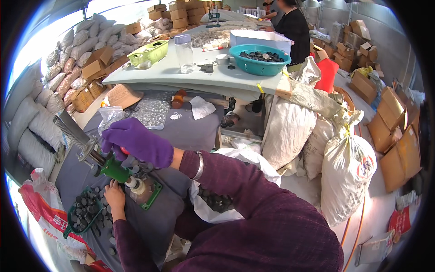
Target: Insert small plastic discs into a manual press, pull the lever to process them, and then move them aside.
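A green hand press (113, 169) with a metal column and a green base stands on the grey-clothed table at the left. My right hand (138, 141), in a purple glove, is closed around the press's lever handle, whose red part (123, 150) shows beneath the fingers. Bare, my left hand (115, 198) rests beside the press with its fingers stretched toward the underside of the green body; whatever lies at the fingertips is hidden. Dark round discs (105, 216) are scattered beside that hand. More fill a green scoop-like tray (72, 229) to its left.
A sheet of clear round pieces (153, 111) and a mallet (180, 99) lie beyond the press. On the farther table stand a teal basin (259, 68), a clear jar (185, 59) and a yellow-green basket (147, 53). Full white sacks (346, 174) stand right; a person (293, 36) is behind.
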Action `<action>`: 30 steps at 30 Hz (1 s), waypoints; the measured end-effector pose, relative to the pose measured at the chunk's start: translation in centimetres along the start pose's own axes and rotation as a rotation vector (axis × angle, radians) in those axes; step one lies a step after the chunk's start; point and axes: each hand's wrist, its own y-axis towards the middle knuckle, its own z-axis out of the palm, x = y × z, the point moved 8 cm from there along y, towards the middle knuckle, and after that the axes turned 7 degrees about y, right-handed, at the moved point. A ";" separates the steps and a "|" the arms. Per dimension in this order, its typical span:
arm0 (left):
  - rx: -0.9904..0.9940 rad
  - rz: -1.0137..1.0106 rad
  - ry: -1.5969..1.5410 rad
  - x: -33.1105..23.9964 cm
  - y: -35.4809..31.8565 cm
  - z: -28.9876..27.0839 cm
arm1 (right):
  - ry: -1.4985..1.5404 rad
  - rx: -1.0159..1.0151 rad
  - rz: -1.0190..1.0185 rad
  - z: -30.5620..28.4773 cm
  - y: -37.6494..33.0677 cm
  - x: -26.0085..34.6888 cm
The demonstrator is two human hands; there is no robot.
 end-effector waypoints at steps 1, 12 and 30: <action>0.025 -0.003 -0.003 -0.1 0.1 0.0 | -0.001 0.000 -0.004 0.0 -0.1 0.2; 0.071 0.005 0.007 0.6 0.0 0.8 | -0.024 0.017 -0.009 0.2 -0.1 0.1; 0.103 -0.010 -0.038 2.1 -0.4 1.6 | -0.394 0.239 -0.409 1.5 0.1 2.0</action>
